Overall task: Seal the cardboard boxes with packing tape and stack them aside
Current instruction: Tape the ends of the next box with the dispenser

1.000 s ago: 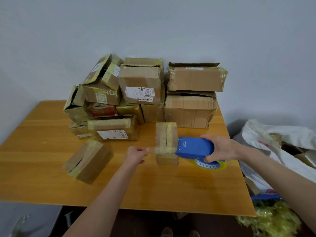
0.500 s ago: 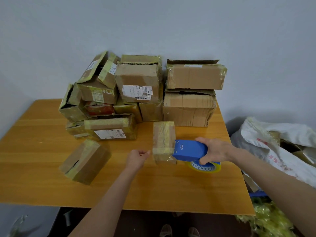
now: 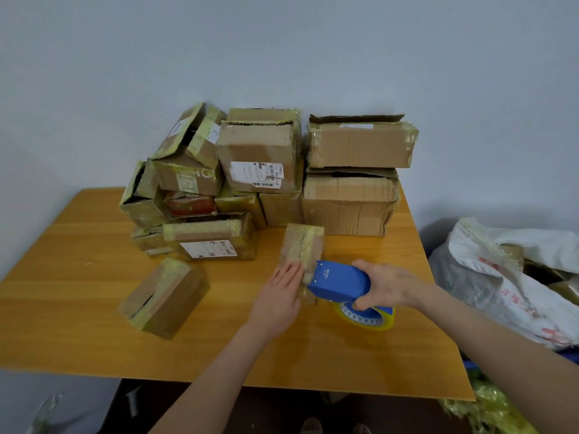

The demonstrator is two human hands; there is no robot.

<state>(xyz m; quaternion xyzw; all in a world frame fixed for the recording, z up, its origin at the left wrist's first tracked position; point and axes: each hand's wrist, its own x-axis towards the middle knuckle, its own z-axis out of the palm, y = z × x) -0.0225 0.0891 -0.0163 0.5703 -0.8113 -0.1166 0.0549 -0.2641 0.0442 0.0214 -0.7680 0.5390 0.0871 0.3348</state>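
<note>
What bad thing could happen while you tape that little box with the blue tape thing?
The left hand lies flat against the small box, right beside the front of the blue tape dispenser that the right hand grips. Its cutting edge might nick a finger. The small box looks light, so a tug of tape could drag or tip it. The tilted box atop the pile might slide off if bumped.

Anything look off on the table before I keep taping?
Yes. The loose box at front left sits askew, and its taped seam gapes open in a dark slit. At the back, the top-left box leans with its flaps open, and the top-right box has a lifted flap.
</note>
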